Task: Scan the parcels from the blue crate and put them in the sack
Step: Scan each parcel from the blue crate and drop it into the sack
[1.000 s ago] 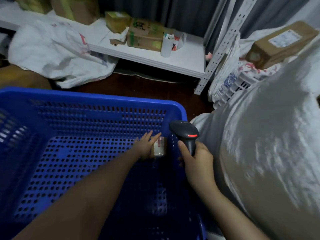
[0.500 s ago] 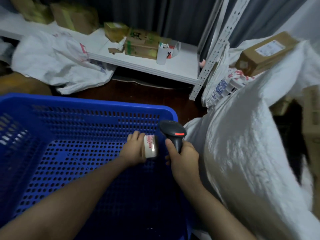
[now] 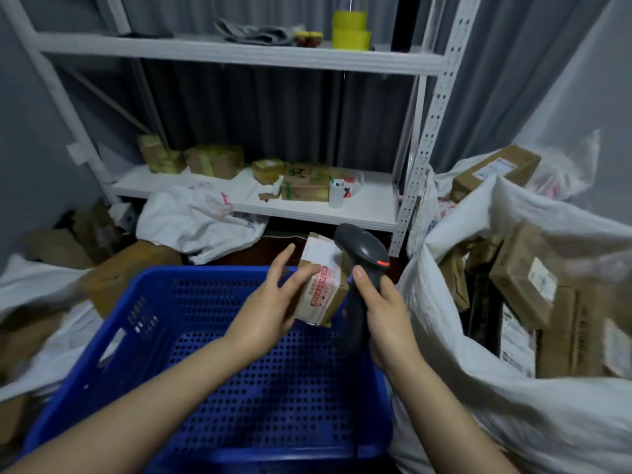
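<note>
Above the blue crate (image 3: 143,323): left hand (image 3: 270,302) holds small parcel (image 3: 319,285), fingers mostly straight, thumb hidden; right hand (image 3: 383,309) gripping scanner (image 3: 362,248) beside it; sack (image 3: 455,364) right.

So the white metal rack (image 3: 432,131) has two shelves in view. The upper shelf (image 3: 239,53) holds two stacked yellow tape rolls (image 3: 351,30), a crumpled grey cloth (image 3: 254,32) and some small jars (image 3: 309,38) that are too blurry to read. On the lower shelf (image 3: 369,206) there's a row of taped cardboard boxes (image 3: 215,160), a white cup (image 3: 337,195) with pens in it, and a white plastic bag (image 3: 198,220) slumping off the front edge onto the dark floor (image 3: 270,244). A brown cardboard box (image 3: 133,265) lies on the floor to the left. The blue crate (image 3: 191,285) and the open white sack (image 3: 444,354) sit side by side in front of the rack, undersides hidden.
</note>
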